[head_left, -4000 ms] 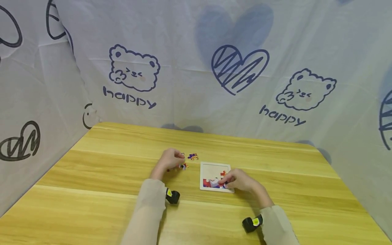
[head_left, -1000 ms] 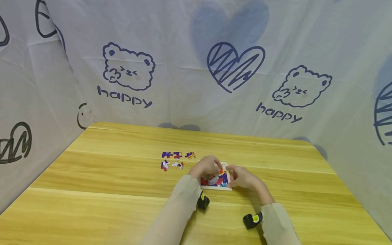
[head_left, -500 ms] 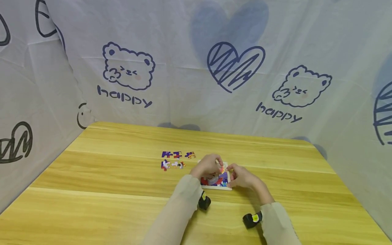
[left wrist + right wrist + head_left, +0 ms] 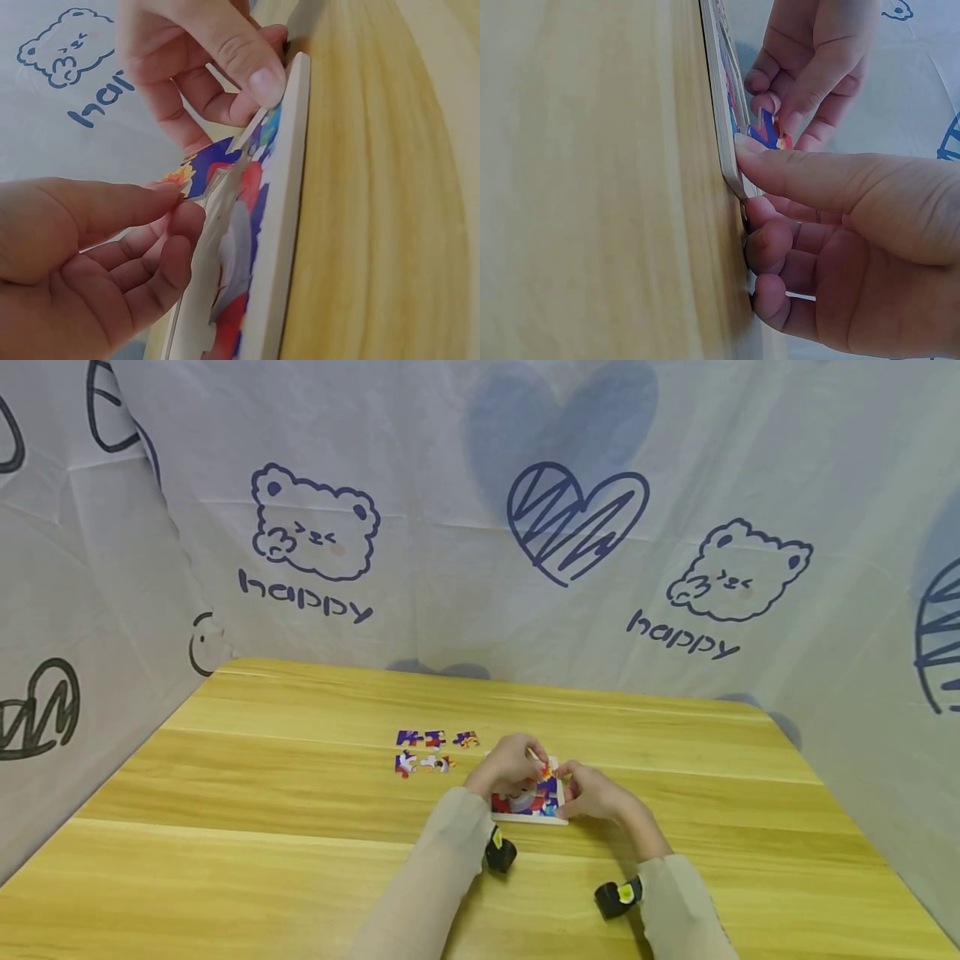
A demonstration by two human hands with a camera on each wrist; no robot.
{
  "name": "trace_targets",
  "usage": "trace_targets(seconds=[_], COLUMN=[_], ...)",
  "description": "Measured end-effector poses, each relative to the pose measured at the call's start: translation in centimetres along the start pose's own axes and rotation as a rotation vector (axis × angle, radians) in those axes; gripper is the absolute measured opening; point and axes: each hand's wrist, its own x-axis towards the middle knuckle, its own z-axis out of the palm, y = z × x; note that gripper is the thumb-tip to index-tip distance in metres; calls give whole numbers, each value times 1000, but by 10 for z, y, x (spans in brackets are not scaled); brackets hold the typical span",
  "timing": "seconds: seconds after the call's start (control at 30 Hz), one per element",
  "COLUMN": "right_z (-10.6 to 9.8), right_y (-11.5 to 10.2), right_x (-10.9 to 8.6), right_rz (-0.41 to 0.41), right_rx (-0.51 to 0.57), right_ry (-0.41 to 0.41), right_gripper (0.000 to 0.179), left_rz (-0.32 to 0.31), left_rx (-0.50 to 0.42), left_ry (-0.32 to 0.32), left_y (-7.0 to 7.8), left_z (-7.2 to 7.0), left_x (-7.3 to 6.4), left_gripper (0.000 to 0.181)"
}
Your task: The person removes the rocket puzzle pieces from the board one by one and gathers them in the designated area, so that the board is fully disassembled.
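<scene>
My left hand (image 4: pixel 512 762) hovers over the upper part of a square, pale-rimmed puzzle tray (image 4: pixel 529 819). Between thumb and fingers it pinches a purple and orange puzzle piece (image 4: pixel 206 169), tilted above the picture in the left wrist view. My right hand (image 4: pixel 596 795) grips the tray at its right side. In the right wrist view its thumb (image 4: pixel 751 145) lies on the tray's rim (image 4: pixel 724 142), and the fingers curl beside the edge. Joined red, white and purple pieces (image 4: pixel 238 255) fill the tray's near part; my left hand hides much of the rest.
Several loose puzzle pieces (image 4: pixel 437 765) lie in two rows on the wooden table (image 4: pixel 247 793), left of the tray. A black wrist camera (image 4: pixel 500 852) sits on each wrist. Printed cloth (image 4: pixel 450 568) hangs behind the table.
Over four seconds my left hand has come right from the loose pieces to the tray, and more of the picture is filled. My right hand has shifted to the tray's side. Lately the pinched piece has moved slightly.
</scene>
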Motion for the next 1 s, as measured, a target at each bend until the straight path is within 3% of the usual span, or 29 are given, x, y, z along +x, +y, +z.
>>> trace_targets(seconds=[0.1,0.37,1.0], right_z=[0,0,2], right_y=[0,-1,1], right_x=[1,1,3], right_rz=[-11,-15,13], right_rx=[-10,-9,-1], right_ry=[4,5,16], right_gripper=[45,46,44], left_rz=[3,100,63], left_rx=[-7,127,95], left_ry=[5,49,103], left_y=[0,-1,-18], left_z=[-4,-18,-50], left_x=[0,-1,-9], left_gripper=[15,11,13])
